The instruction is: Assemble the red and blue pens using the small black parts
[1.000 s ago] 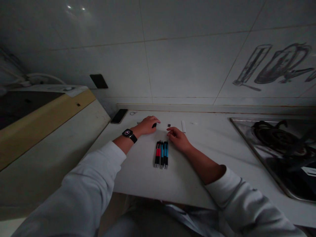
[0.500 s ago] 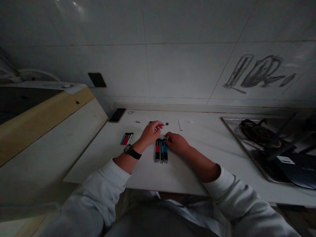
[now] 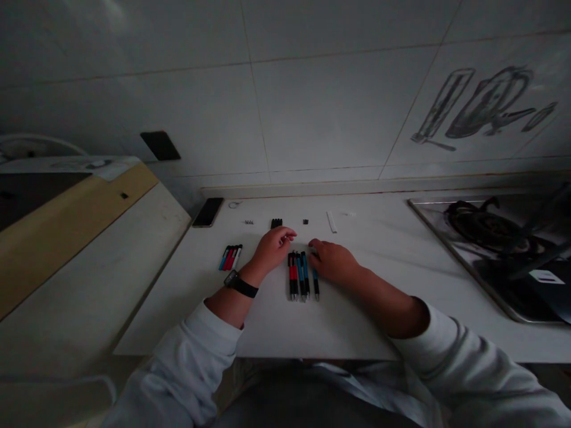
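On a white stone countertop below a grey tiled wall, we see a person's two bare hands meet over a row of black-barrelled pens with red and blue grips. The left hand, with a black wristwatch on its wrist and a pale grey sleeve pushed up the forearm, hovers at the far end of the row, its fingers curled loosely together; we cannot tell whether they pinch anything. The right hand lies palm down just beside the row, its fingers covering the far end of one blue-gripped pen that lies slightly apart from the others; whether they grip it or only rest on it we cannot tell.

The pens lie side by side near the middle of the counter, running from the person toward the wall. To their left, near the left wrist, sits a second small bundle of blue, red and white pen parts. Farther back, toward the wall, lie a small black cluster of pen caps, a tiny dark piece, a thin white stick and a dark smartphone at the counter's left corner. A steel gas hob with a black burner grate fills the right side.
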`<state>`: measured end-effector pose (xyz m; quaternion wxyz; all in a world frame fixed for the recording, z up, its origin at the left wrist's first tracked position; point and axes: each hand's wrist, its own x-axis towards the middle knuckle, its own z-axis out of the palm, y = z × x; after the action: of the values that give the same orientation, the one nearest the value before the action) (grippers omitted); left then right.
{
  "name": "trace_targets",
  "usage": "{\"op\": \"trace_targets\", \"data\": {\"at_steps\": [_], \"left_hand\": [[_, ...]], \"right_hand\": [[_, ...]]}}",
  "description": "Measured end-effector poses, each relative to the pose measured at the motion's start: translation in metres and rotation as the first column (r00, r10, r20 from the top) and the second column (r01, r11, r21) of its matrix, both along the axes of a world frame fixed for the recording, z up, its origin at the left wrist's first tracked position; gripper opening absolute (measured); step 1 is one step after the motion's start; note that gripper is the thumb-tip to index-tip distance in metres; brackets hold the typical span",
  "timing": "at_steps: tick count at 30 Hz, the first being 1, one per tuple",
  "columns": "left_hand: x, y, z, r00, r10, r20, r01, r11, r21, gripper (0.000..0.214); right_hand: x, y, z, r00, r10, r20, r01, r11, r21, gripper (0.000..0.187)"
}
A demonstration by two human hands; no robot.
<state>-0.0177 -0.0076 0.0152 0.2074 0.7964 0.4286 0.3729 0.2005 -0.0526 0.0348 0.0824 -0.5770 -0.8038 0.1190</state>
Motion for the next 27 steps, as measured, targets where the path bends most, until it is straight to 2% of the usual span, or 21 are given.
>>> {"op": "trace_targets", "data": {"at_steps": [5, 11, 14, 18, 23, 25, 27], "left_hand": [[0.004, -0.006, 0.008, 0.996, -0.024, -0.084, 0.029, 0.998, 0.056, 0.029], [0.004, -0.007, 0.009, 0.996, -0.024, -0.089, 0.031, 0.997, 0.071, 0.029], [0.003, -0.007, 0.009, 0.996, -0.022, -0.087, 0.028, 0.997, 0.075, 0.027], [0.004, -0.009, 0.008, 0.993, -0.033, -0.115, 0.041, 0.997, 0.068, 0.023], [0.007, -0.010, 0.009, 0.981, -0.124, -0.147, 0.134, 0.989, 0.060, 0.021], [0.007, -0.009, 0.011, 0.975, -0.133, -0.177, 0.147, 0.987, 0.066, 0.013], [0.004, -0.008, 0.013, 0.976, -0.093, -0.195, 0.113, 0.989, 0.094, 0.008]], "right_hand": [[0.000, -0.003, 0.002, 0.999, -0.023, 0.030, 0.024, 1.000, -0.012, 0.036], [0.002, -0.003, 0.002, 0.999, -0.017, 0.028, 0.018, 1.000, -0.023, 0.038], [0.004, 0.001, 0.001, 0.998, -0.055, -0.003, 0.055, 0.998, -0.003, 0.042], [0.005, 0.009, -0.004, 0.980, -0.027, -0.197, 0.033, 0.999, 0.028, 0.041], [0.005, 0.014, -0.009, 0.874, 0.083, -0.478, -0.055, 0.996, 0.073, 0.041], [0.006, 0.014, -0.009, 0.840, 0.122, -0.528, -0.085, 0.992, 0.093, 0.041], [0.008, 0.016, -0.009, 0.840, 0.130, -0.527, -0.087, 0.990, 0.107, 0.039]]}}
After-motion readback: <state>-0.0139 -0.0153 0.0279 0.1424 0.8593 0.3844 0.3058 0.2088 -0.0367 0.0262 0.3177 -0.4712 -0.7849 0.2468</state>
